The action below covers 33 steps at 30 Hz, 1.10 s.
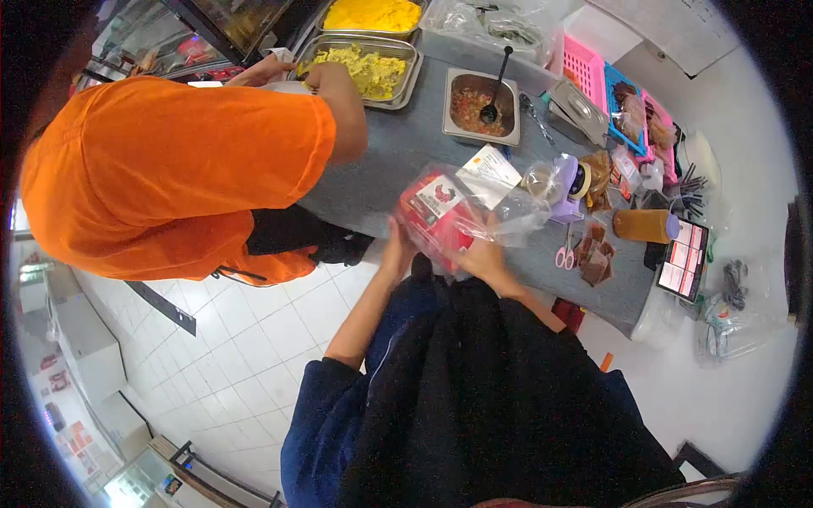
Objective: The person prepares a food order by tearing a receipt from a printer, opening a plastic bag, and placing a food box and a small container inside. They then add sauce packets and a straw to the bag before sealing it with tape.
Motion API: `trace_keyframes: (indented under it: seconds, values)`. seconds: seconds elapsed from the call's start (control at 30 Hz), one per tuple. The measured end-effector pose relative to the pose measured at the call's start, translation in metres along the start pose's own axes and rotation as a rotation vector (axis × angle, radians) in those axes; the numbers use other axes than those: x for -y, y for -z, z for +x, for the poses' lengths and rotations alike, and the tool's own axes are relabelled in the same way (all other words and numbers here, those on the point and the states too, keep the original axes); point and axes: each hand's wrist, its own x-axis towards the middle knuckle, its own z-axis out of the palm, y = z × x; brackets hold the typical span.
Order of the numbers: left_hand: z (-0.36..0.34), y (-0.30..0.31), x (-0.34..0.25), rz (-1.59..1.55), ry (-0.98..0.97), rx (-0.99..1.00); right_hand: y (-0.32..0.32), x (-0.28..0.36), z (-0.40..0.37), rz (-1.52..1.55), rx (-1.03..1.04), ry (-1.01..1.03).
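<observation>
A red food package (428, 212) with a white printed label sits inside a clear plastic bag (517, 224) at the counter's front edge. My left hand (398, 247) grips the left side of this bagged package. On its right side, my right hand (483, 252) has its fingers wrapped over the plastic and the red package. Loose plastic spreads out to the right, partly over a white paper slip (489, 173). To the right of my right hand lie pink-handled scissors (566, 252) and several brown sachets (598, 258).
A co-worker in an orange shirt (186, 161) stands close on the left, hands at a tray of yellow food (373, 74). A metal pan (500, 134) with a black ladle (489, 112), a purple tape dispenser (569, 193), a brown bottle (639, 225) and a tablet (683, 261) stand on the counter (406, 127).
</observation>
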Motion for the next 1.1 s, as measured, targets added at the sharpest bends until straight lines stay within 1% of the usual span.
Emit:
trace_keyframes:
  seconds: [0.03,0.13,0.17,0.27,0.3,0.37,0.4,0.43,0.47,0.53,0.57,0.63,0.67,0.73,0.77,0.83,0.87,0.97,1.07,1.1]
  values:
    - [-0.008,-0.007,0.008,-0.104,0.091,0.090,-0.001,0.008,0.001,0.050,0.021,-0.064]
    - [-0.012,-0.005,0.013,0.054,0.139,0.311,-0.013,0.019,0.010,0.099,0.050,-0.143]
    - [-0.010,-0.002,0.017,-0.041,0.175,0.270,-0.027,0.012,0.013,-0.008,-0.022,-0.176]
    - [-0.005,0.014,0.038,0.304,0.074,0.222,-0.036,0.008,0.026,-0.182,0.034,-0.309]
    - [-0.004,0.016,0.038,0.341,0.051,0.262,-0.030,0.009,0.027,-0.222,0.072,-0.333]
    - [-0.003,0.016,0.034,0.408,0.004,0.338,-0.018,0.008,0.029,0.028,0.038,-0.274]
    - [-0.003,0.013,0.031,0.291,0.044,0.243,-0.014,0.005,0.029,0.151,0.022,-0.241]
    - [-0.002,0.009,0.027,0.173,0.083,0.148,-0.021,-0.003,0.027,0.187,-0.016,-0.221]
    - [0.000,0.006,0.024,0.056,0.122,0.053,-0.020,-0.005,0.025,0.171,0.019,-0.204]
    - [0.016,0.006,0.013,-0.125,0.011,0.125,-0.021,-0.007,0.020,0.143,0.086,-0.174]
    - [0.026,0.007,0.006,-0.215,-0.044,0.161,-0.025,-0.013,0.016,0.088,0.093,-0.115]
    - [0.060,0.032,0.004,-0.118,-0.163,0.022,-0.031,-0.029,0.006,-0.027,0.107,0.012]
    - [0.074,0.042,0.001,-0.073,-0.224,-0.049,-0.024,-0.031,0.004,-0.004,0.144,0.030]
    - [0.074,0.039,-0.020,-0.071,-0.440,-0.070,-0.009,-0.030,0.003,0.044,0.225,0.072]
    - [0.069,0.037,-0.027,-0.068,-0.547,-0.086,-0.009,-0.037,0.003,0.119,0.216,0.041]
    - [0.061,0.034,-0.025,-0.097,-0.389,-0.063,-0.010,-0.055,0.002,0.266,0.200,-0.020]
    - [0.055,0.031,-0.024,-0.115,-0.311,-0.051,-0.007,-0.058,0.004,0.403,0.232,-0.088]
    - [0.021,-0.001,-0.013,0.078,0.178,-0.018,0.002,-0.061,0.010,0.807,0.330,-0.311]
    - [0.013,-0.007,0.009,0.254,0.134,0.140,0.004,-0.065,0.012,0.868,0.372,-0.297]
    - [0.021,-0.002,0.014,0.227,0.028,0.130,0.006,-0.067,0.012,0.765,0.366,-0.247]
